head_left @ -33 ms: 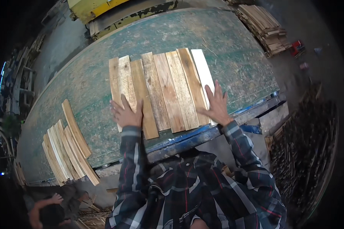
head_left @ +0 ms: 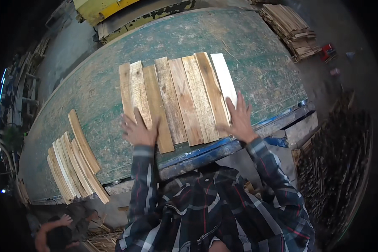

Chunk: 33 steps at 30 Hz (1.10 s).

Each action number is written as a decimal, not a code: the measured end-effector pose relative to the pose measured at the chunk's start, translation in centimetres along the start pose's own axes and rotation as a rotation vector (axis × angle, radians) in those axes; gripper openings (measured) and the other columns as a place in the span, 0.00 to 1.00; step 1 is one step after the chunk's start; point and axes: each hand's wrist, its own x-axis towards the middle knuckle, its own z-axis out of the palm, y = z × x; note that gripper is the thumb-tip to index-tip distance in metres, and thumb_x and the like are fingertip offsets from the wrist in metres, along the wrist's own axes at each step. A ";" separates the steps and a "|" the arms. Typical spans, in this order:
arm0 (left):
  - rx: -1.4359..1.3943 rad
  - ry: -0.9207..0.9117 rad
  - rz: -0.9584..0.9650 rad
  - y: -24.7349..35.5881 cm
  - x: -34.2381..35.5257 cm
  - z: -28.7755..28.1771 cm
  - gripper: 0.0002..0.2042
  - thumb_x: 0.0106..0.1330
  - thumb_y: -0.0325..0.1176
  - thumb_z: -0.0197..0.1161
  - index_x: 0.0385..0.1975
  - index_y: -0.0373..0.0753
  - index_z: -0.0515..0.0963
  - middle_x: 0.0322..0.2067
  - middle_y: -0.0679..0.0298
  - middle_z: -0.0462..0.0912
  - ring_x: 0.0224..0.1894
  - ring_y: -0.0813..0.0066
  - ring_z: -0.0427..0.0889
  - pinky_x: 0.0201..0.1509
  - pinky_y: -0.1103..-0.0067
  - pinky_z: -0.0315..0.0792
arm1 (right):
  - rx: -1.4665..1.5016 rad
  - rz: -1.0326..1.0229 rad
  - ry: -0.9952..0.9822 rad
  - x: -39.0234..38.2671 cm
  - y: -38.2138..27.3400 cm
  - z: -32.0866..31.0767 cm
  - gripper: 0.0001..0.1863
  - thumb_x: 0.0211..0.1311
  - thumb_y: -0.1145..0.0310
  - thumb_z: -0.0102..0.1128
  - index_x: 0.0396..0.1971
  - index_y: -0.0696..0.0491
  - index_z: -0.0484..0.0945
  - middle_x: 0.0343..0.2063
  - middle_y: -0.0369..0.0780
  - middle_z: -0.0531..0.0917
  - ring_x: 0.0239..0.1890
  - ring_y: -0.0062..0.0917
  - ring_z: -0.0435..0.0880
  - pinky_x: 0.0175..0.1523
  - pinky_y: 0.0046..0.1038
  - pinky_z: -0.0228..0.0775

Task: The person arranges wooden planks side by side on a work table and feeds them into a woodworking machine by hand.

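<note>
A row of several wooden slats (head_left: 181, 101) lies side by side on the green worn tabletop (head_left: 101, 96), their long sides pointing away from me. Over the near ends of the two leftmost slats rests my left hand (head_left: 140, 132), fingers spread, thumb by a darker brown slat (head_left: 157, 109). My right hand (head_left: 242, 122) is spread at the row's right end, on the near part of a very bright, pale slat (head_left: 223, 73). Its thumb reaches toward the brown-edged slat (head_left: 208, 80) beside it. Neither hand grips anything; the fingers hide parts of the outer slats.
Another group of narrower slats (head_left: 73, 166) lies at the table's left, overhanging its near edge. Stacked boards (head_left: 290, 31) stand at the far right, with a dark mass of wood pieces (head_left: 332, 168) nearer. A yellow machine (head_left: 109, 10) is beyond the table. Another person (head_left: 56, 235) is at lower left.
Both my hands have shifted slightly, the right one a little toward me. The slats have hardly moved. The other person's hand at lower left has moved slightly right.
</note>
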 end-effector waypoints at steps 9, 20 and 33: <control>0.180 -0.141 0.347 -1.2 -9.1 -1.4 0.70 0.30 0.89 0.62 0.80 0.56 0.56 0.79 0.35 0.35 0.79 0.26 0.29 0.67 0.25 0.31 | 0.052 0.008 -0.118 -4.1 -2.5 1.9 0.70 0.29 0.31 0.82 0.76 0.46 0.61 0.77 0.65 0.41 0.74 0.78 0.38 0.72 0.76 0.31; 0.115 -0.188 0.286 2.0 8.4 0.2 0.67 0.30 0.86 0.67 0.79 0.63 0.58 0.78 0.33 0.34 0.78 0.22 0.27 0.64 0.23 0.33 | 0.046 -0.066 -0.070 15.0 -1.3 4.4 0.66 0.34 0.27 0.77 0.75 0.47 0.65 0.77 0.64 0.40 0.74 0.76 0.38 0.71 0.75 0.36; 0.136 0.494 0.174 -1.5 39.8 1.9 0.33 0.69 0.59 0.62 0.73 0.59 0.69 0.77 0.56 0.58 0.79 0.47 0.54 0.71 0.32 0.46 | 0.785 -0.168 -0.272 54.4 -7.0 4.4 0.27 0.70 0.44 0.62 0.53 0.54 0.85 0.49 0.44 0.88 0.48 0.28 0.86 0.55 0.32 0.78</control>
